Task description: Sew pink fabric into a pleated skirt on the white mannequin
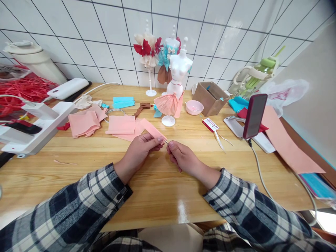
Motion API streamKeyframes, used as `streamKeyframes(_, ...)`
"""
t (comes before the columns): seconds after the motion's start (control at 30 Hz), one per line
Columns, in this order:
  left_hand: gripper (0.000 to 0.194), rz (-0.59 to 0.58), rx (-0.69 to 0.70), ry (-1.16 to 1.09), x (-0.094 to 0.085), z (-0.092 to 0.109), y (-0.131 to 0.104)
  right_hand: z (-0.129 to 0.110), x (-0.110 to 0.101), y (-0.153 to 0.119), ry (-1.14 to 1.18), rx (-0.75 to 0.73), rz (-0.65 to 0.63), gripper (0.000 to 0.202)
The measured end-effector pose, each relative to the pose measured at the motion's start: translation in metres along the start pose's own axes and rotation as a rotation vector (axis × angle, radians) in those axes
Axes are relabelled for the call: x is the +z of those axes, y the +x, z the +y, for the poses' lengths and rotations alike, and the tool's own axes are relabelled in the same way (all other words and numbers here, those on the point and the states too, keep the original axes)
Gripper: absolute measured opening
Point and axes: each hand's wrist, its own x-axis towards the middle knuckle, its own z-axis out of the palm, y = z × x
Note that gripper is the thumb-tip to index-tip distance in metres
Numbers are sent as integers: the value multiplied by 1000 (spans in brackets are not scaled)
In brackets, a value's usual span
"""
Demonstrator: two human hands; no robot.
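Observation:
My left hand (141, 148) pinches the near end of a pink crepe paper strip (154, 130), which slants away toward the far left. The paper is gathered at my fingertips. Close beside it, my right hand (183, 155) is closed on a thin needle-like tool (166, 142) whose tip meets the gathered end. Its exact kind is too small to make out. Beyond my hands stands a small white dress form (180, 66) wearing a pleated pink paper skirt (169, 104). Folded pink paper (121, 125) lies to the left of the strip.
Two decorated dress forms (150, 78) stand by the tiled wall. A pink bowl (194, 107), cardboard box (210, 98) and tag (210, 125) are behind my right hand. A phone (255, 115) stands upright at right; a power strip (39, 129) lies left. Blue paper (123, 102) sits farther back.

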Motion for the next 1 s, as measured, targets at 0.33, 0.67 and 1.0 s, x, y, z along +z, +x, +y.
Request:
streamKeyframes(0.33, 25, -8, 15, 13, -1, -2, 1, -3, 1, 1, -20, -32, 34, 44)
streamKeyframes(0.67, 25, -19, 25, 38, -2, -4, 2, -1, 1, 1, -30, -43, 26, 41)
streamKeyframes(1.0, 26, -15, 31, 41, -2, -4, 1, -1, 1, 2, -60, -53, 49, 37)
